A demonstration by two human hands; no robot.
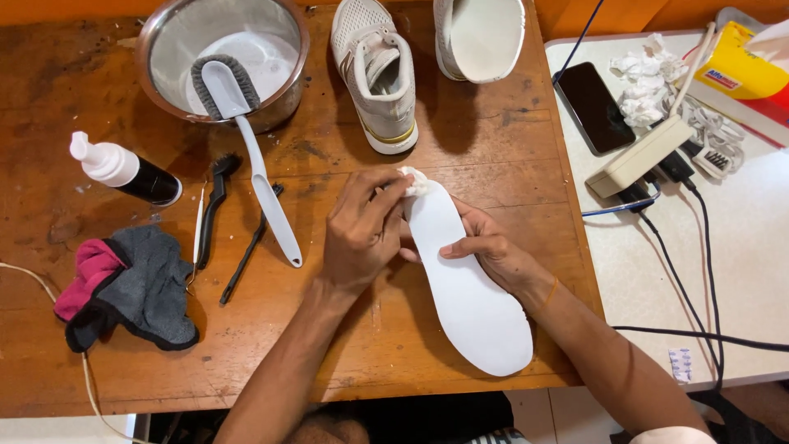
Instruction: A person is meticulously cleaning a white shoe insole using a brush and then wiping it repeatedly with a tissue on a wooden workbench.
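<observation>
Between both sets of fingers lies a white insole point(468, 288): left hand point(362, 234) pinches a white tissue wad point(415, 182) against its toe end, right hand point(493, 251) curls around its edge from beneath, above the wooden table point(123, 370)

— What am I sitting at?
— My worktop point(99, 362): worn brown wood, scuffed and stained, filling the left and middle of the frame.
— And beside it?
— A second, pale speckled table point(740, 247) butts against its right edge, in the right of the frame.
— Any wall?
— An orange strip point(641, 12) runs along the top edge.
— The floor?
— Light tiles point(57, 427) show at the bottom left. The light is even and soft.
</observation>
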